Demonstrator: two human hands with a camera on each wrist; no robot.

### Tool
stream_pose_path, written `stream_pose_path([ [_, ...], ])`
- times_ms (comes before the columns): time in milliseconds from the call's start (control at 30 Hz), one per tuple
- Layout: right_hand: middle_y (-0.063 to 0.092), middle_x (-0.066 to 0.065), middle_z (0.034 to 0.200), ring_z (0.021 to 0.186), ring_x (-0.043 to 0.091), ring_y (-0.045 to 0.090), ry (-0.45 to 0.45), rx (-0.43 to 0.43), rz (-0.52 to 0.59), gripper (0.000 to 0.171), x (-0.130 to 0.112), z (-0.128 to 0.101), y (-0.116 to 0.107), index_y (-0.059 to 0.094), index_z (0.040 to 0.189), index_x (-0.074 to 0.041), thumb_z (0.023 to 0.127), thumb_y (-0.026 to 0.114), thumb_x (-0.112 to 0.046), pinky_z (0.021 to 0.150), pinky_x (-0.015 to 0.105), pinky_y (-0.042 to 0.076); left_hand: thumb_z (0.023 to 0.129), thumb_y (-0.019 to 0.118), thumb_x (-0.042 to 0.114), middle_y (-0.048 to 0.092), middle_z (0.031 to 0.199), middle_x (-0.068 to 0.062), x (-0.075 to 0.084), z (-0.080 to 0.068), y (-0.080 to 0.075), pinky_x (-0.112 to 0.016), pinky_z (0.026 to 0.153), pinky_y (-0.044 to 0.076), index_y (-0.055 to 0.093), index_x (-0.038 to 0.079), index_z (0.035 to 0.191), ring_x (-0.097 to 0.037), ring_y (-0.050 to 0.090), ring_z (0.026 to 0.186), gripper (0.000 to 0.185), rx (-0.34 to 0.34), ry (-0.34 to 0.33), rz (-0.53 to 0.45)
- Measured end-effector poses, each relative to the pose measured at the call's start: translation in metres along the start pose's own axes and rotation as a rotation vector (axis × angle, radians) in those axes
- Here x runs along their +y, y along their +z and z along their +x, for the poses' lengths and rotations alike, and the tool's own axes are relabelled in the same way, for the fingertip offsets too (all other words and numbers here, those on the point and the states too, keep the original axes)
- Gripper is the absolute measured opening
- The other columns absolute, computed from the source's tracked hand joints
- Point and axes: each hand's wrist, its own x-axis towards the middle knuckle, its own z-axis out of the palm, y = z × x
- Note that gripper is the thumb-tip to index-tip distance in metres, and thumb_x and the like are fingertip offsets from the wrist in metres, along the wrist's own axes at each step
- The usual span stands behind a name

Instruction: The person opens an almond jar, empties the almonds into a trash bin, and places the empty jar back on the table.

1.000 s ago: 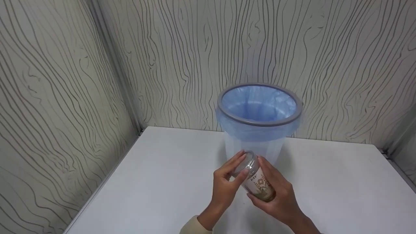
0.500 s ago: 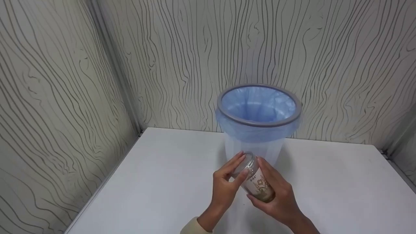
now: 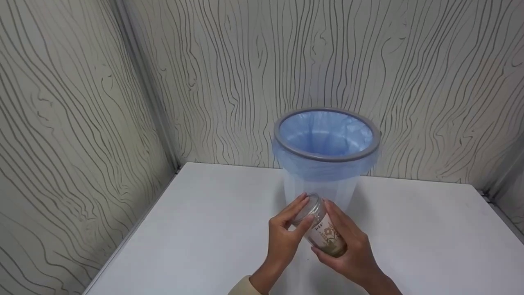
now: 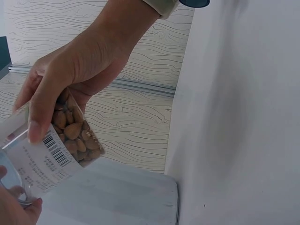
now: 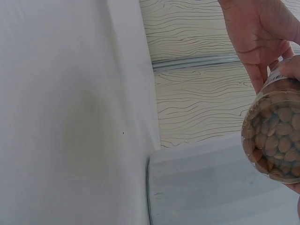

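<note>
Both hands hold one clear jar point(image 3: 321, 229) above the white table point(image 3: 196, 246), just in front of the bin point(image 3: 325, 157) and tilted with its top toward the bin. The right hand point(image 3: 352, 254) grasps the jar body from below and from the right, fingers curled round the lower part; the bottom of the jar shows brown nuts point(image 5: 276, 140) packed against the clear wall. The left hand point(image 3: 286, 233) grasps the clear lid point(image 3: 309, 207) at the top end, thumb on the near side and fingers over the far edge. Whether the lid is tight or loosened cannot be told. The left wrist view shows a white label with a barcode point(image 4: 54, 150) on the jar side, with nuts visible beside it. The bin stands on the table near the back wall, lined with a blue bag point(image 3: 325, 137) folded over a grey rim point(image 3: 282, 141). The walls point(image 3: 82, 102) behind and to the left carry a wavy wood-grain pattern. A pale sleeve cuff point(image 3: 243, 289) shows at the left wrist.
</note>
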Motion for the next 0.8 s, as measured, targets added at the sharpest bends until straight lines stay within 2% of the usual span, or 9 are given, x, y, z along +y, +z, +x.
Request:
stream_pose_path([
  [333, 0.050, 0.018, 0.151, 0.139, 0.017, 0.049, 0.003, 0.003, -0.004, 0.106, -0.0010, 0.0007, 0.0001, 0.046, 0.148, 0.005, 0.057, 0.097, -0.015, 0.108, 0.021, 0.040, 0.096, 0.071, 0.024, 0.060, 0.143, -0.002, 0.0005, 0.0005, 0.0009, -0.043, 0.108, 0.044, 0.069, 0.018, 0.132, -0.018, 0.054, 0.134, 0.037, 0.011, -0.007, 0.022],
  [800, 0.049, 0.017, 0.152, 0.138, 0.018, 0.050, -0.007, -0.009, -0.010, 0.105, -0.0009, 0.0008, 0.0018, 0.045, 0.149, 0.005, 0.059, 0.096, -0.018, 0.106, 0.020, 0.042, 0.095, 0.073, 0.021, 0.064, 0.137, -0.001, -0.0032, -0.0016, 0.0027, -0.041, 0.102, 0.050, 0.071, 0.015, 0.129, -0.020, 0.058, 0.129, 0.035, 0.073, 0.040, 0.030],
])
